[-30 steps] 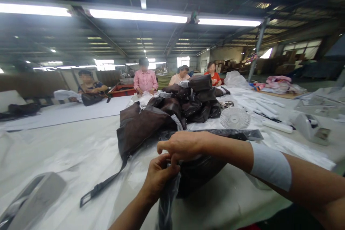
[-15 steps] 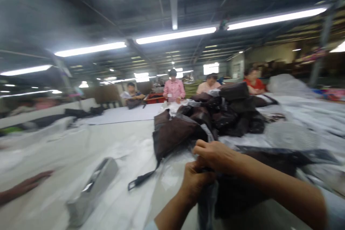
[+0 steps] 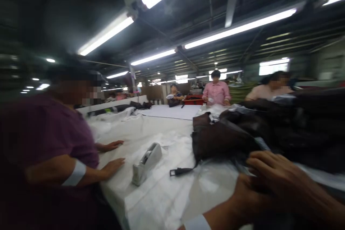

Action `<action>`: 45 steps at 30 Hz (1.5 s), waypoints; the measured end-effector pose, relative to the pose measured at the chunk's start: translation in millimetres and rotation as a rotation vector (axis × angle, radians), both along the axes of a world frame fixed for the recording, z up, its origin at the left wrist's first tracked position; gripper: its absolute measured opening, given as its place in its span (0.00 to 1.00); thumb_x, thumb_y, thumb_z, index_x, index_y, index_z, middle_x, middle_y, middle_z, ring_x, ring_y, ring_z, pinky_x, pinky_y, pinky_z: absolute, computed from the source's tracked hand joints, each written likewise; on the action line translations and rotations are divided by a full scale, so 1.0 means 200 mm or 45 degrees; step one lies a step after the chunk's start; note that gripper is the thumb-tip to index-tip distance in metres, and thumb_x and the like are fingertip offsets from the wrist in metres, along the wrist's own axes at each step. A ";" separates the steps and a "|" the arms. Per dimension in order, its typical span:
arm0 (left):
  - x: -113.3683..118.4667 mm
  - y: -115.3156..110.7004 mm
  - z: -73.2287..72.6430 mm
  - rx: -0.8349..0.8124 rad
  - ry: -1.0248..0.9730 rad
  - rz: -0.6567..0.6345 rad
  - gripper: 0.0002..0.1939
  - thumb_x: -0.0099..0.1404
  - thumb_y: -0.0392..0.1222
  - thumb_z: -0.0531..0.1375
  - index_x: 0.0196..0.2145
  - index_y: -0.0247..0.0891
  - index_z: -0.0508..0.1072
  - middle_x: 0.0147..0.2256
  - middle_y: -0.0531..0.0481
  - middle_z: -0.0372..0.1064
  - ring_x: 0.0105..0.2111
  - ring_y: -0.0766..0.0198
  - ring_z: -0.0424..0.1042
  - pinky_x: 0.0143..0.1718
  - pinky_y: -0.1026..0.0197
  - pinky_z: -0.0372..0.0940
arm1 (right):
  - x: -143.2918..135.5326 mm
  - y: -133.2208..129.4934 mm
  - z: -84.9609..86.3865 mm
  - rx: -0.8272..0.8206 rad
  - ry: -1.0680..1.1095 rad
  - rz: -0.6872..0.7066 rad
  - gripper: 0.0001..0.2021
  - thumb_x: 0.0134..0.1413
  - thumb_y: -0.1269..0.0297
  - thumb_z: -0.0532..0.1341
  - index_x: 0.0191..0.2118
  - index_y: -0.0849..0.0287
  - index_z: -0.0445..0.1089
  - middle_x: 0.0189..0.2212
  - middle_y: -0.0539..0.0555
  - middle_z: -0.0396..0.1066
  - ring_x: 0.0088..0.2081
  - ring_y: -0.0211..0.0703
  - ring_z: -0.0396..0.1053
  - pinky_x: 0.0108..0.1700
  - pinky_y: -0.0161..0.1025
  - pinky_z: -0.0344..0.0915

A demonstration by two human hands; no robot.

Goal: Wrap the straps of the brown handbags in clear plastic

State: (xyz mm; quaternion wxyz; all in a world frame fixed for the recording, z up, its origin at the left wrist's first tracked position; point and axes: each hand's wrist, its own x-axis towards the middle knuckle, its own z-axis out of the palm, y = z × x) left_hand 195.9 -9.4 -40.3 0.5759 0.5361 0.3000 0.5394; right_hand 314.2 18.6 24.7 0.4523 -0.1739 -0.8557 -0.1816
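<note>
My right hand (image 3: 280,172) is closed at the lower right, fingers curled in a pinch. Just below and left of it, my left hand (image 3: 246,196) is closed too, the two hands touching. What they hold is hidden between the fingers and blurred. Beyond them lies a dark brown fabric item (image 3: 222,138) with a strap that ends in a dark buckle (image 3: 179,171) on the table. Next to it, on the right, a heap of dark items (image 3: 302,125) rises, partly in clear plastic.
A grey tape dispenser (image 3: 147,165) stands on the white-covered table (image 3: 172,129). At the left, close by, a person in purple (image 3: 81,133) rests both hands on the table edge. A person in pink (image 3: 216,91) and others are at the far side.
The view has swung left, so the person in purple now shows, and the dispenser and my hands appear farther right. My hands stay together, closed.
</note>
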 end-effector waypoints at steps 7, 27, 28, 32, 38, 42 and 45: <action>-0.01 0.04 0.00 -0.164 -0.070 0.038 0.12 0.44 0.42 0.69 0.28 0.33 0.77 0.22 0.51 0.73 0.21 0.70 0.67 0.24 0.68 0.60 | 0.30 -0.25 0.04 -0.775 0.635 -0.636 0.15 0.59 0.57 0.51 0.31 0.60 0.70 0.23 0.51 0.69 0.28 0.40 0.67 0.31 0.36 0.62; -0.06 0.14 -0.13 -0.130 -0.052 -0.052 0.11 0.44 0.38 0.70 0.27 0.32 0.77 0.23 0.49 0.74 0.22 0.68 0.69 0.26 0.67 0.62 | 0.20 -0.09 -0.19 -1.784 0.743 0.025 0.12 0.38 0.63 0.66 0.31 0.64 0.73 0.26 0.51 0.71 0.28 0.38 0.66 0.32 0.34 0.61; -0.06 0.13 -0.13 -0.131 -0.071 -0.049 0.11 0.43 0.38 0.70 0.27 0.32 0.77 0.23 0.49 0.74 0.22 0.68 0.68 0.26 0.67 0.61 | 0.20 -0.08 -0.19 -1.808 0.758 0.055 0.12 0.37 0.62 0.66 0.29 0.64 0.73 0.26 0.52 0.72 0.28 0.39 0.67 0.33 0.35 0.62; -0.05 0.14 -0.12 -0.147 -0.165 -0.046 0.12 0.40 0.38 0.71 0.25 0.32 0.78 0.22 0.48 0.74 0.21 0.68 0.68 0.25 0.66 0.60 | 0.18 -0.03 -0.22 -1.708 0.708 0.065 0.11 0.37 0.61 0.67 0.29 0.63 0.73 0.26 0.53 0.73 0.29 0.43 0.69 0.34 0.38 0.64; -0.06 0.16 -0.11 -0.088 -0.188 -0.010 0.13 0.39 0.39 0.71 0.25 0.32 0.78 0.23 0.48 0.74 0.22 0.67 0.68 0.27 0.65 0.60 | 0.10 -0.08 -0.18 -1.450 0.607 -0.036 0.09 0.47 0.62 0.61 0.34 0.61 0.74 0.32 0.54 0.75 0.37 0.50 0.70 0.41 0.41 0.64; -0.07 0.18 -0.12 -0.028 -0.131 -0.037 0.15 0.43 0.42 0.70 0.29 0.31 0.78 0.26 0.46 0.75 0.26 0.65 0.69 0.30 0.64 0.62 | 0.09 -0.08 -0.17 -1.357 0.594 -0.185 0.08 0.48 0.63 0.60 0.33 0.60 0.73 0.32 0.53 0.75 0.37 0.50 0.70 0.41 0.41 0.64; -0.07 0.19 -0.12 -0.060 -0.084 -0.010 0.14 0.46 0.44 0.69 0.29 0.31 0.77 0.24 0.48 0.73 0.23 0.68 0.68 0.27 0.66 0.61 | 0.09 -0.05 -0.18 -1.290 0.573 -0.247 0.06 0.48 0.66 0.60 0.32 0.61 0.72 0.30 0.52 0.74 0.35 0.47 0.70 0.40 0.38 0.63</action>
